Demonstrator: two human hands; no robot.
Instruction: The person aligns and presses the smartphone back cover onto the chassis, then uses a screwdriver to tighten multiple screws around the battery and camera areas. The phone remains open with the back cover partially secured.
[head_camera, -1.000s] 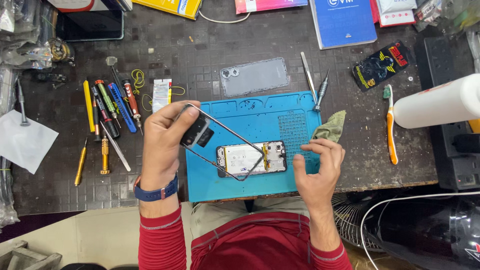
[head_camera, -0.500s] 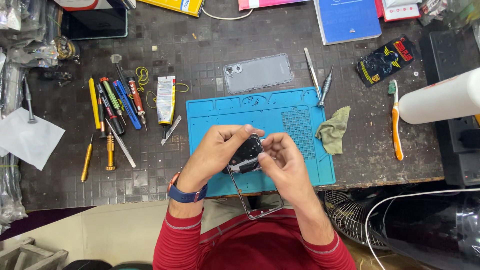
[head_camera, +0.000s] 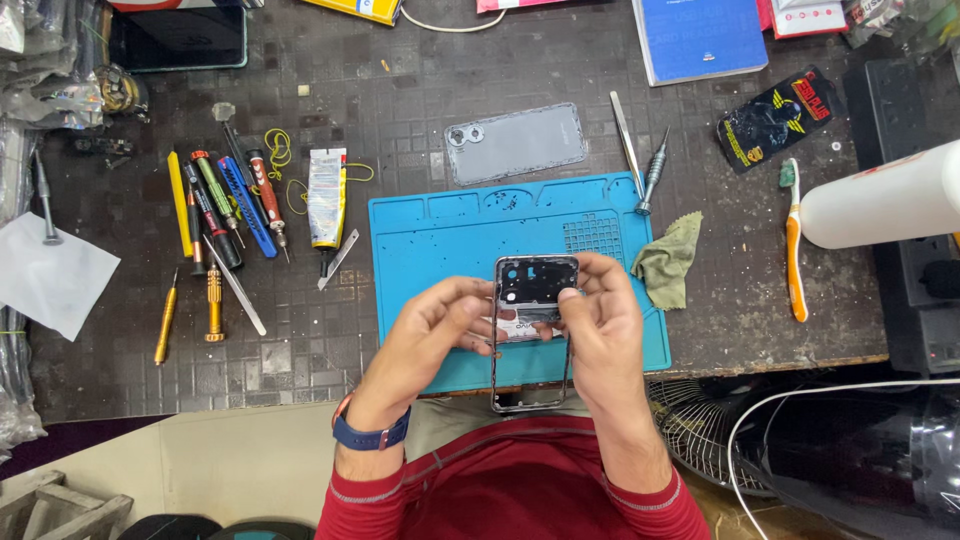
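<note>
A dark phone frame with an open middle stands upright over the blue work mat, gripped from both sides. My left hand holds its left edge and my right hand holds its right edge with the thumb near the top. A pale part shows inside the frame between my fingers; I cannot tell whether it is fixed to the frame. A clear phone back cover lies on the table just beyond the mat.
Screwdrivers and picks and a glue tube lie left of the mat. Tweezers, a small screwdriver, a green cloth, a toothbrush, a white bottle, a black phone case and a blue book lie right.
A second ago my left hand alone held the frame tilted above a part on the mat. Both hands then closed on it, and now it is held upright over the mat's near half.
</note>
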